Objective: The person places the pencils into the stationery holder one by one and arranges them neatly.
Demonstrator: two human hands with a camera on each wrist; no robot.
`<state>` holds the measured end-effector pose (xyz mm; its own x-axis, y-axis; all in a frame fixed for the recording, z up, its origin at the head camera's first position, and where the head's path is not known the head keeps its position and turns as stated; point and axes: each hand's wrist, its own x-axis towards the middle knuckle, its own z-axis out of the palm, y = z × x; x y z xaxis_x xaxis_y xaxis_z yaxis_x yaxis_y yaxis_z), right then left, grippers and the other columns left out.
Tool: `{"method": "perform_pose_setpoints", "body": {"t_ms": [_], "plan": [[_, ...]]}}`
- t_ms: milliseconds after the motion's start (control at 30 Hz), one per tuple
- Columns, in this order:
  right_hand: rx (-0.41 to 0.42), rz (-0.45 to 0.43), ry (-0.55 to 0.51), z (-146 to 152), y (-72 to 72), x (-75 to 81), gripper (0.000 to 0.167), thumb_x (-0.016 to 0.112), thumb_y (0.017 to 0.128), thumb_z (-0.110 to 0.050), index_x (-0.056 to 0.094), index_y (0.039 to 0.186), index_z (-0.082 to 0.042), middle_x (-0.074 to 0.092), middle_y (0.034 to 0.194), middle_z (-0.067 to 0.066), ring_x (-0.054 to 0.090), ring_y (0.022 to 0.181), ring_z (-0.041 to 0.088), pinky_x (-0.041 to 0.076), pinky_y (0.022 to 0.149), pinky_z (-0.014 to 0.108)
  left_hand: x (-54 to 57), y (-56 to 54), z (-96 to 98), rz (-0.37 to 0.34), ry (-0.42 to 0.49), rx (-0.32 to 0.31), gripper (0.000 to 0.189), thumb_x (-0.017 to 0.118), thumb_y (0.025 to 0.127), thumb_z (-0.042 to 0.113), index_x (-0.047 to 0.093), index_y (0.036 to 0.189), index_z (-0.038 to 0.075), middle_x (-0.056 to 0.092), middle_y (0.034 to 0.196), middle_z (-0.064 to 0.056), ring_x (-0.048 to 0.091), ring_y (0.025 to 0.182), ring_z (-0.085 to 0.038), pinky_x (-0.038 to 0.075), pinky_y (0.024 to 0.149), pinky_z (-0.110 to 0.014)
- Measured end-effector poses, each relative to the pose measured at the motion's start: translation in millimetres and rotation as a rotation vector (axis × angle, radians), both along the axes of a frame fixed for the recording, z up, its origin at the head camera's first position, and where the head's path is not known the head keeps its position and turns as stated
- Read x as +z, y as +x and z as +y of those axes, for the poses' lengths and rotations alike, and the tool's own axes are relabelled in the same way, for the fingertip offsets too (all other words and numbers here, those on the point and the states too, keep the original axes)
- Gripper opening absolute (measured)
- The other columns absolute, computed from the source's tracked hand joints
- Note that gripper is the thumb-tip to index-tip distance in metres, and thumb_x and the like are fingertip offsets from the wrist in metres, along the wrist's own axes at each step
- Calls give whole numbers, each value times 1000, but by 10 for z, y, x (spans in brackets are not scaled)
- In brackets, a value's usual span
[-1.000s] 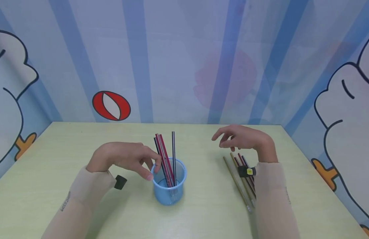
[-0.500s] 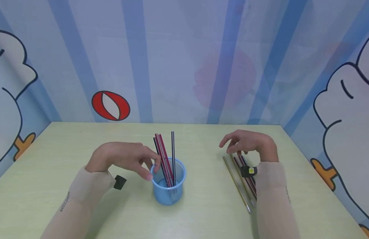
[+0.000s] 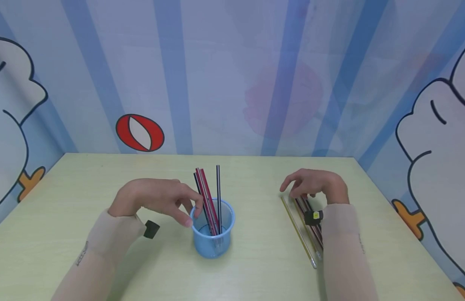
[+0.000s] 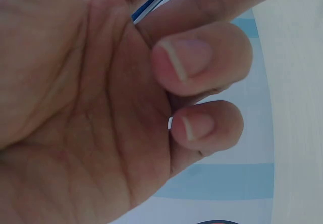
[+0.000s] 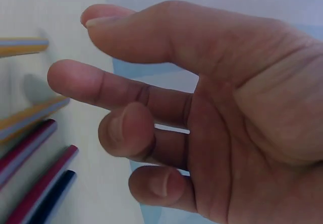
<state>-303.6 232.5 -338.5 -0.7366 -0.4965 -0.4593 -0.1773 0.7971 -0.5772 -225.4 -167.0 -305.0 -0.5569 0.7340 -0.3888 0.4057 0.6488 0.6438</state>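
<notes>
A light blue plastic cup (image 3: 211,246) stands near the middle of the table. Several striped pencils (image 3: 208,200), red and dark blue, lean in it. My left hand (image 3: 162,196) holds the cup's left rim between thumb and bent fingers; the exact contact is partly hidden. On the right lies a row of pencils, a gold pencil (image 3: 298,232) outermost, with dark red and dark blue ones partly under my right forearm. My right hand (image 3: 311,182) hovers over their far ends. In the right wrist view nothing is between its thumb and fingers, and a gold pencil (image 5: 35,118) lies close by.
The pale yellow-green table (image 3: 142,267) ends at a blue striped backdrop (image 3: 225,83) printed with cartoon shapes. Small black wrist devices stick out by both cuffs, one being the device (image 3: 313,217) above the right-hand pencils.
My right hand has moved slightly right and down, closer to the pencils' far ends. The left hand and the cup have stayed still.
</notes>
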Motion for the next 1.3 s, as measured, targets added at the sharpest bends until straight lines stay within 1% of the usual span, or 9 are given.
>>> {"method": "perform_pose_setpoints", "body": {"t_ms": [133, 233, 433, 600, 700, 767, 1000, 1133, 1300], "plan": [[7, -12, 48, -110, -37, -67, 34, 62, 90, -5, 68, 122, -15, 66, 92, 9, 39, 56, 15, 29, 54, 30, 1, 4, 0, -4, -1, 5, 14, 77, 90, 22, 65, 98, 20, 70, 117, 3, 66, 99, -14, 48, 78, -38], [-9, -8, 96, -198, -53, -103, 32, 62, 91, -4, 69, 120, -17, 63, 88, 8, 33, 55, 13, 31, 55, 30, 1, 5, 1, -4, 1, 5, 14, 77, 90, 22, 65, 97, 20, 70, 117, 3, 66, 100, -13, 48, 78, -38], [-48, 43, 184, -358, -29, -148, 24, 67, 90, -10, 69, 111, -22, 57, 85, 6, 47, 69, 18, 40, 65, 35, 3, 5, 4, 0, 3, -1, 14, 77, 90, 23, 65, 96, 21, 71, 116, 4, 67, 99, -13, 48, 78, -38], [-74, 53, 192, -496, 6, -184, 23, 68, 86, -10, 65, 106, -20, 54, 90, 7, 50, 75, 21, 41, 66, 37, -1, 4, 2, 4, 10, -9, 14, 77, 90, 23, 65, 96, 21, 71, 116, 4, 67, 98, -12, 47, 77, -37], [-58, 77, 205, -568, 7, -209, 21, 68, 85, -9, 63, 103, -19, 52, 101, 6, 48, 80, 22, 39, 67, 36, -4, 5, -1, 5, 12, -10, 13, 77, 90, 23, 65, 96, 22, 71, 116, 4, 67, 98, -13, 47, 77, -37], [-47, 92, 215, -608, 1, -223, 20, 68, 85, -8, 63, 101, -18, 52, 104, 6, 47, 80, 22, 38, 68, 37, -3, 5, -1, 6, 11, -10, 13, 77, 90, 23, 65, 96, 22, 71, 116, 4, 67, 97, -13, 47, 76, -37], [2, 124, 225, -726, -15, -231, 19, 67, 83, -3, 62, 95, -15, 49, 82, 2, 42, 66, 17, 36, 66, 34, 6, 5, -5, 7, 6, -8, 14, 77, 90, 24, 65, 96, 22, 71, 116, 3, 67, 97, -13, 47, 77, -38], [21, 124, 224, -754, -15, -232, 18, 68, 83, -4, 63, 95, -16, 50, 85, 3, 43, 67, 17, 36, 66, 33, 9, 5, -7, 4, 9, -9, 14, 77, 90, 23, 65, 96, 21, 71, 115, 3, 67, 96, -14, 47, 76, -37], [35, 78, 176, -736, -22, -227, 16, 69, 84, -6, 65, 96, -15, 48, 79, 0, 41, 67, 16, 36, 64, 32, -5, -4, -10, 4, 6, -11, 14, 76, 90, 24, 65, 97, 20, 71, 115, 3, 67, 95, -15, 47, 76, -37]]}}
